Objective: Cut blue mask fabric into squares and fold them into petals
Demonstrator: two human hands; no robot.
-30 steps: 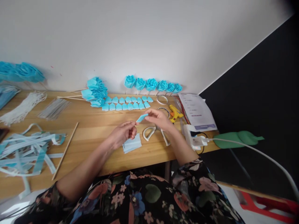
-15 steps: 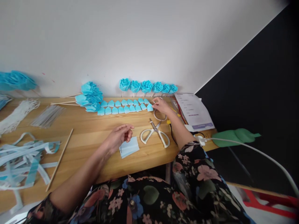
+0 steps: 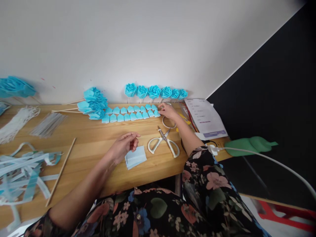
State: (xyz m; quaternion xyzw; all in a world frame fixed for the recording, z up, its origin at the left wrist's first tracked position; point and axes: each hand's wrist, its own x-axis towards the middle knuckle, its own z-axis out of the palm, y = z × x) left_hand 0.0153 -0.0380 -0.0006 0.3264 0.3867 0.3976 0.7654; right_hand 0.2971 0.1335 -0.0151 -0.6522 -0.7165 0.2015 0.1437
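Note:
Two rows of small pointed blue petal pieces [image 3: 127, 117] lie along the back of the wooden table. At the right end of the lower row, my right hand [image 3: 168, 111] has its fingertips closed on the last piece, which lies on the wood. My left hand [image 3: 125, 144] hovers nearer the front edge, fingers curled in and thumb against index; nothing shows in it. Below that hand is a small stack of pale blue squares [image 3: 136, 157]. White-handled scissors [image 3: 163, 139] lie spread between my hands, and a roll of tape [image 3: 169, 122] sits under my right wrist.
Several blue paper roses [image 3: 154, 92] stand against the wall. More blue flowers on sticks [image 3: 92, 103] lie left of the petals. Farther left are grey wire strips [image 3: 48, 124], white strings [image 3: 18, 125], a wooden stick [image 3: 61, 171] and strip scraps [image 3: 27, 174]. Papers [image 3: 206, 117] and a green bottle-shaped pouch [image 3: 249, 145] lie right.
My right hand has shifted slightly left and pressed the end petal closer to its row. My left hand keeps nearly the same pose. The view has moved a little.

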